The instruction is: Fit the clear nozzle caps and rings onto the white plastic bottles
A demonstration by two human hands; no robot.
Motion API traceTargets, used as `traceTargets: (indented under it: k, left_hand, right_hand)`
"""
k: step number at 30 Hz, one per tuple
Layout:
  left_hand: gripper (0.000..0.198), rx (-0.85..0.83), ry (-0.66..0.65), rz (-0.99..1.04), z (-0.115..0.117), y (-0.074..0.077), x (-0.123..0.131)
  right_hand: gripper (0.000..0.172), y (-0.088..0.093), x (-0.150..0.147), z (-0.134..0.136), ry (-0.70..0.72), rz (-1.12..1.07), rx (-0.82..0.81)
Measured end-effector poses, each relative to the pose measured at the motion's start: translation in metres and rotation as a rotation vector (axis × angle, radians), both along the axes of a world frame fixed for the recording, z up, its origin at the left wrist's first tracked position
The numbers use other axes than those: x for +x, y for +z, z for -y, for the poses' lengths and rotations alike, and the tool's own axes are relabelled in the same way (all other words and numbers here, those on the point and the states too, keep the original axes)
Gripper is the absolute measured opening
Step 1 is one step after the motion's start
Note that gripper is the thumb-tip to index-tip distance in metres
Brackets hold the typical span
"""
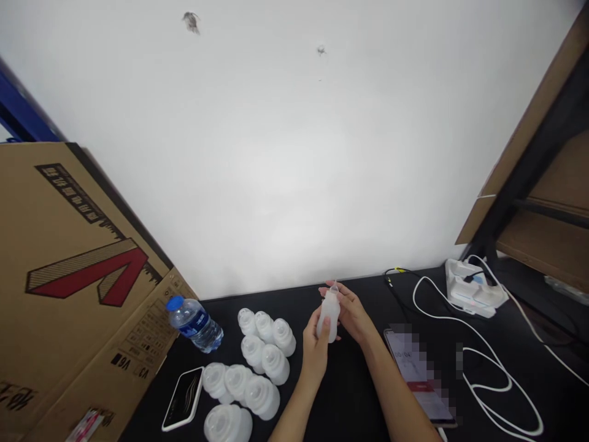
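A small frosted-white baby bottle (328, 319) with a clear teat stands nearly upright above the black table. My left hand (316, 347) is wrapped around its body, thumb across the front. At the top, my right hand (353, 313) has its fingers closed about the teat and collar from the right; part of those fingers is hidden behind the bottle. To the left of my hands, several similar baby bottles (261, 393) with clear domed caps stand close together in two groups.
On the left are a blue-capped water bottle (196, 324), a white-edged phone-like device (183, 399) and a large cardboard box (69, 276). A phone (416, 374), white cable (494, 353) and power strip (476, 288) lie right. A white wall (294, 153) rises behind the table.
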State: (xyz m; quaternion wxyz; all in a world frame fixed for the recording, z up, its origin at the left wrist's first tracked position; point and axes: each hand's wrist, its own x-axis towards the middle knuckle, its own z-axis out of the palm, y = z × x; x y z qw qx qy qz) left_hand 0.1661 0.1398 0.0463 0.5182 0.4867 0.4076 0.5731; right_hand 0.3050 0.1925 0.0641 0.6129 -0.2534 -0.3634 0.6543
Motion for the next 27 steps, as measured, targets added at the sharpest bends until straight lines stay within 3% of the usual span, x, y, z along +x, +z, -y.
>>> traceTargets:
  k: [4,6,10,13,21,23,27]
  left_hand:
    - [0.058,0.132,0.221,-0.179,-0.001,-0.002,-0.005]
    - [0.058,0.127,0.242,-0.180,0.001,-0.001,-0.005]
    - [0.062,0.001,0.035,0.024,0.004,0.004,0.000]
    - [0.066,-0.049,-0.075,0.129,0.002,0.007,0.001]
    - [0.063,-0.025,0.160,0.027,0.003,0.002,0.001]
    - [0.062,-0.014,0.137,0.031,0.005,0.003,0.001]
    - [0.063,-0.032,-0.030,0.113,0.004,0.007,0.001]
  right_hand:
    - [0.053,-0.002,-0.004,-0.006,-0.124,0.056,0.053]
    - [0.053,-0.003,-0.006,-0.007,-0.170,0.082,0.056]
    - [0.064,0.000,-0.002,-0.001,-0.034,0.041,0.017]
    - [0.061,0.004,0.000,0.003,0.005,0.027,-0.002]
    - [0.045,-0.002,-0.011,-0.006,-0.170,0.063,0.061]
    - [0.048,-0.003,-0.011,-0.005,-0.164,0.065,0.058]
    - [0.062,0.000,-0.007,0.001,-0.006,0.048,0.006]
